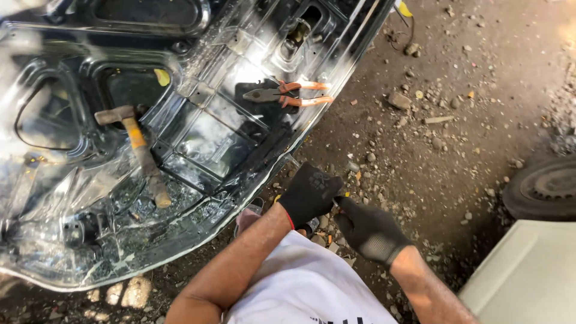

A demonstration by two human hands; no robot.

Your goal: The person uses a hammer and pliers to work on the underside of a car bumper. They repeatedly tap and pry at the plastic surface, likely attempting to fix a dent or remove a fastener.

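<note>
Both my hands wear black gloves and meet low in the middle, over the stony ground beside the edge of a black car body panel (198, 138). My left hand (309, 193) is closed around a small object with a yellow tip that shows between the two gloves. My right hand (369, 231) pinches the same object from the right. What the object is cannot be made out. On the panel lie a hammer (141, 150) with a wooden handle and orange-handled pliers (288, 95).
Dirt ground (456, 120) strewn with stones stretches to the right. A tyre (543, 189) lies at the right edge. A pale flat panel (528, 276) fills the lower right corner. A yellow leaf (162, 77) rests on the car panel.
</note>
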